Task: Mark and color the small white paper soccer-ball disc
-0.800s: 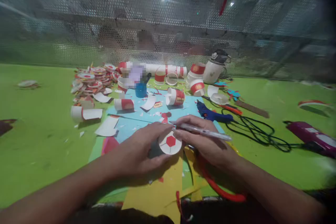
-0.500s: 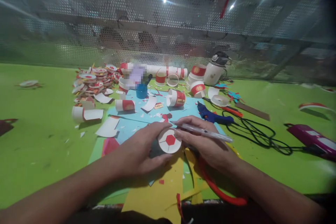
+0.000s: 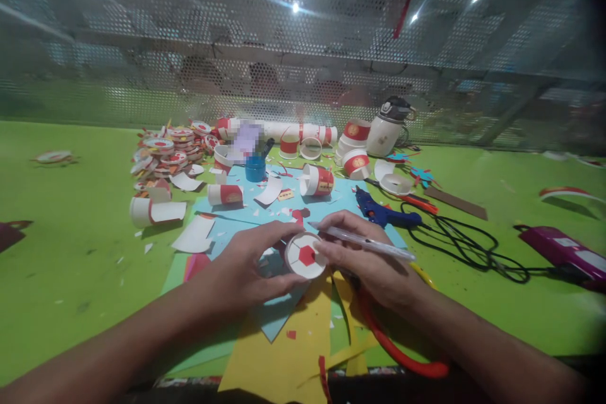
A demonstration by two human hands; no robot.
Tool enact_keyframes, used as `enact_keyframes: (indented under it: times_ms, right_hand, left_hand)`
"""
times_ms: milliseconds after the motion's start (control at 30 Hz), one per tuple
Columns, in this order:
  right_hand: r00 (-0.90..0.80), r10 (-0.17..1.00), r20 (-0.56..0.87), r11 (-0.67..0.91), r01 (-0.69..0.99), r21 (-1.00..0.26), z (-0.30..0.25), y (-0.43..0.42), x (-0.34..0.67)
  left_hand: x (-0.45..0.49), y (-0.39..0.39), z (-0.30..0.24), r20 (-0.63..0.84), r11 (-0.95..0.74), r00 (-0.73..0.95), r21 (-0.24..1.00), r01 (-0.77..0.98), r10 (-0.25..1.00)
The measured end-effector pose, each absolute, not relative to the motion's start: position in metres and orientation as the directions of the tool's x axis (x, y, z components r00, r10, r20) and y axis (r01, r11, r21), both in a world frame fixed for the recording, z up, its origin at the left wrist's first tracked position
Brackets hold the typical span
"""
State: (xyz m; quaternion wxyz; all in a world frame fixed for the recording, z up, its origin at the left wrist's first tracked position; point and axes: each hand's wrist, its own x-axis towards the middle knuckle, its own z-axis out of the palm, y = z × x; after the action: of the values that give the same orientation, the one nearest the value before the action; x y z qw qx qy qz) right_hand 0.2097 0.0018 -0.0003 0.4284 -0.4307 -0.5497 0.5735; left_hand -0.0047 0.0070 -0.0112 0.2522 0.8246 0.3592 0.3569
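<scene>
Cradles light, crushable-looking paper cup [image 3: 305, 256] gently by its sidewall in curled left hand [image 3: 246, 268]; pinches pen [image 3: 364, 242] in right hand [image 3: 374, 265] at three o'clock.

- paper cup [image 3: 305, 255]: small and white, held on its side in the left hand [image 3: 246, 268], round base facing the camera; a red hexagon at the centre of the base, with thin lines running outward.
- pen [image 3: 367, 242]: slim, pale-bodied, nearly level in the right hand [image 3: 374, 262], tip at the base's rim.
</scene>
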Motion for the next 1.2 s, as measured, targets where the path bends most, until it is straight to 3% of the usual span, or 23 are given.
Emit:
enact_keyframes:
  times_ms: [167, 300, 433, 567, 867, 1067, 1200]
  right_hand:
    - [-0.342, 0.939, 0.019, 0.057, 0.101, -0.993, 0.006, 0.004, 0.218]
    - [-0.360, 0.933, 0.017, 0.055, 0.095, -0.994, 0.005, 0.009, 0.220]
    - [-0.229, 0.971, -0.073, -0.081, -0.026, -0.996, 0.001, 0.012, 0.216]
    - [-0.211, 0.973, -0.089, -0.115, -0.112, -0.987, -0.002, 0.009, 0.211]
    - [-0.318, 0.945, -0.078, -0.134, -0.161, -0.978, 0.006, -0.004, 0.202]
    - [-0.287, 0.958, -0.002, 0.006, 0.025, -1.000, 0.013, -0.004, 0.209]
    - [-0.314, 0.950, -0.001, 0.036, 0.110, -0.993, 0.015, -0.002, 0.214]
  left_hand:
    - [-0.009, 0.006, -0.002, 0.233, -0.519, 0.616, 0.786, 0.336, 0.752]
    - [-0.007, 0.009, -0.004, 0.208, -0.467, 0.593, 0.823, 0.323, 0.778]
    - [-0.004, 0.009, -0.013, 0.306, -0.531, 0.478, 0.715, 0.455, 0.823]
    - [-0.002, 0.005, -0.016, 0.365, -0.617, 0.508, 0.584, 0.528, 0.780]
    - [-0.002, 0.004, -0.025, 0.342, -0.602, 0.508, 0.586, 0.543, 0.791]
    - [0.001, 0.000, -0.016, 0.245, -0.529, 0.514, 0.661, 0.532, 0.822]
    - [0.001, 0.000, -0.012, 0.287, -0.575, 0.545, 0.661, 0.482, 0.787]
